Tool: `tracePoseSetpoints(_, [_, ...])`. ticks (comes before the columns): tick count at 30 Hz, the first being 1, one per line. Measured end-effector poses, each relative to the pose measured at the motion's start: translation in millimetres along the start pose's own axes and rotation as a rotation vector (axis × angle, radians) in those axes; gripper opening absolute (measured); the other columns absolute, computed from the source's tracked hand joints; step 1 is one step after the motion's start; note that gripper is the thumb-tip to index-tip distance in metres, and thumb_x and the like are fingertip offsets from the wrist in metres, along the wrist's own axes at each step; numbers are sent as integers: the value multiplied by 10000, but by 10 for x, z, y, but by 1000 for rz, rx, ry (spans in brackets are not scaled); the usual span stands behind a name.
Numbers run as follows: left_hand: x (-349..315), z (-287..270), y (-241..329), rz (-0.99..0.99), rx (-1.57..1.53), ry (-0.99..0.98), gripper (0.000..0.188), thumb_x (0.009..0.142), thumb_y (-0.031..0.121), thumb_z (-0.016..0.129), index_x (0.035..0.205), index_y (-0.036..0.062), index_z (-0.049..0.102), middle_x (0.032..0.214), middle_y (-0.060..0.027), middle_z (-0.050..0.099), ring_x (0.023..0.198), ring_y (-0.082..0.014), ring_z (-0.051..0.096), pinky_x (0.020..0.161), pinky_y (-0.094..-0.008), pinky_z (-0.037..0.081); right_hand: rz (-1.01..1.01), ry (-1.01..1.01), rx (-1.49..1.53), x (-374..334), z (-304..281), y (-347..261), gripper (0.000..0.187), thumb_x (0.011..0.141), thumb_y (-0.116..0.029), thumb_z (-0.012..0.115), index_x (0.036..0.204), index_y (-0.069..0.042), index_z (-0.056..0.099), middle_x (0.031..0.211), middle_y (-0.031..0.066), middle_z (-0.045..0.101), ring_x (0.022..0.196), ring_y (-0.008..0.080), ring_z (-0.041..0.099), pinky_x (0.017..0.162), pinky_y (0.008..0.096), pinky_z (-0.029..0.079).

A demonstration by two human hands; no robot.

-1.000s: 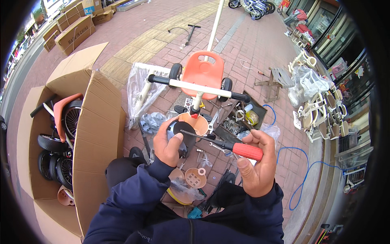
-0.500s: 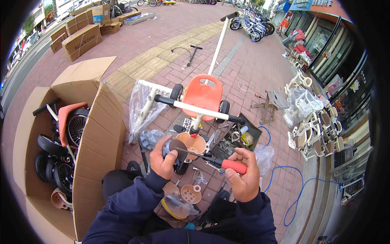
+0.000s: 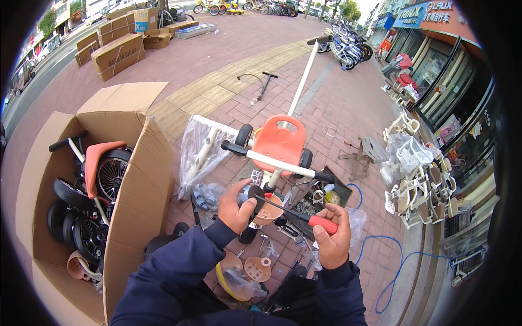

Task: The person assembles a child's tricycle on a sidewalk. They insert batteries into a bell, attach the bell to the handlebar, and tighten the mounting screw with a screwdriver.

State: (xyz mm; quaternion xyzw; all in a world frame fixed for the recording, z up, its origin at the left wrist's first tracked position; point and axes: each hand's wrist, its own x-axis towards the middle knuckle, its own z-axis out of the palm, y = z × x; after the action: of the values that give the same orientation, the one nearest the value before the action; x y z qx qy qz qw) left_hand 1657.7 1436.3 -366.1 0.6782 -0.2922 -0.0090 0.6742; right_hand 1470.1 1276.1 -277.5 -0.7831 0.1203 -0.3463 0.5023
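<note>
My left hand is closed round a dark disc-shaped part, seen almost edge-on; its exact kind I cannot make out. In my right hand is a screwdriver with a red handle. Its dark shaft reaches left to the disc, and I cannot tell whether the tip touches it. Just beyond my hands stands a child's tricycle with a coral seat, a white handlebar and black grips. A coral basket is partly hidden beneath the disc and shaft.
At left an open cardboard box holds wheels and tricycle parts. A metal tool tray stands behind my right hand, near a blue hose. A plastic-wrapped white frame, a floor pump and a small stool stand farther off.
The dark disc has turned from face-on to nearly edge-on. My hands, disc and screwdriver appear shifted slightly right, as the whole view has shifted too. Both hands keep their hold.
</note>
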Motion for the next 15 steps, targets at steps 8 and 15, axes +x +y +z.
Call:
tracePoseSetpoints(8, [118,-211,25,53,34,41,495,835,130,624,1310,-3,586,1132,-143,715,984,-236,694,913,-348,525,125,27,179,-46,224,150,459,982,-349,687,1196,40,568,874,79,633,657,94,576,585,231,468])
tracePoseSetpoints(15, [126,-322,-7,48,62,-3,501,852,200,652,1302,-12,588,1116,-219,707,996,-385,700,902,-404,530,201,30,277,-119,303,236,461,1000,-354,657,1221,36,550,813,38,590,685,94,583,599,247,505])
